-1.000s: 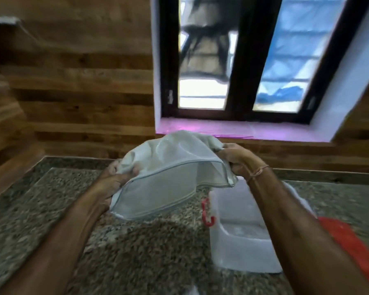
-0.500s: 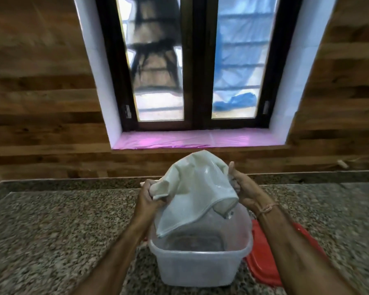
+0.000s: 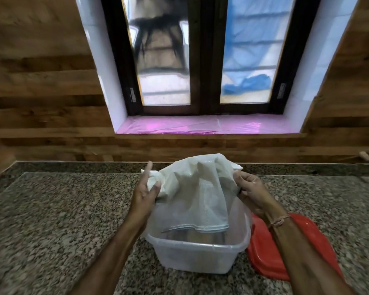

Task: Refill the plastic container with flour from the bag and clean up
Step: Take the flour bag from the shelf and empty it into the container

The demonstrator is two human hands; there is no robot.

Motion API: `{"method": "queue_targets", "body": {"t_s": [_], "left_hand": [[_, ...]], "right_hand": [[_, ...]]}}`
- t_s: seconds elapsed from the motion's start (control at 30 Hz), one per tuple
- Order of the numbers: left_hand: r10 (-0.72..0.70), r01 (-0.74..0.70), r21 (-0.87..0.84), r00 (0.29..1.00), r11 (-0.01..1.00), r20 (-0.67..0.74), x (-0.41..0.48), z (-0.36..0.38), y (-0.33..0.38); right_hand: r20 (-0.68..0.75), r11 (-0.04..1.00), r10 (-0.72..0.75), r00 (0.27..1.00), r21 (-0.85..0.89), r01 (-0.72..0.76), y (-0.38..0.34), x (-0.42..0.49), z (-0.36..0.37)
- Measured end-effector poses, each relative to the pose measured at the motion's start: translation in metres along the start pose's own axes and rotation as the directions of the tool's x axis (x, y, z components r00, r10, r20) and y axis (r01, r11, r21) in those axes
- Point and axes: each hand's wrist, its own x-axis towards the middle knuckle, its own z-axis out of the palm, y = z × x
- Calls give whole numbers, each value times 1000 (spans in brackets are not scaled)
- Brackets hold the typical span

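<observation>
Head: red lid (image 3: 264, 258) beside container (image 3: 192, 260), bag (image 3: 196, 188) above

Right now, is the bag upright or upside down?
Upside down: the bag hangs, open hem inside the container; left hand and right hand hold its bottom.

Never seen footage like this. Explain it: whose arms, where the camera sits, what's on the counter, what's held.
No machine here: these are a person's bare arms, filmed by a wide-angle camera on their head, looking down. The left hand and right hand each grip a side of a white bag, its mouth hanging into a clear plastic container on the granite counter. A red lid lies to the container's right. Falling flour cannot be seen.
</observation>
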Motion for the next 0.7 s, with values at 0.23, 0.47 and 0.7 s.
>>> {"method": "queue_targets", "body": {"t_s": [0.23,0.47,0.7], "left_hand": [[-232,223,-248,973,943,-6,5,-7,6],[-219,213,-243,976,947,0,-3,-10,9],[-130,123,-182,991,976,-26,-15,-10,9]], "right_hand": [[54,998,-40,998,41,37,1,-1,-9],[-108,994,-99,989,33,103,-7,-10,6],[-222,961,-242,945,-188,202,-16,-11,22]]}}
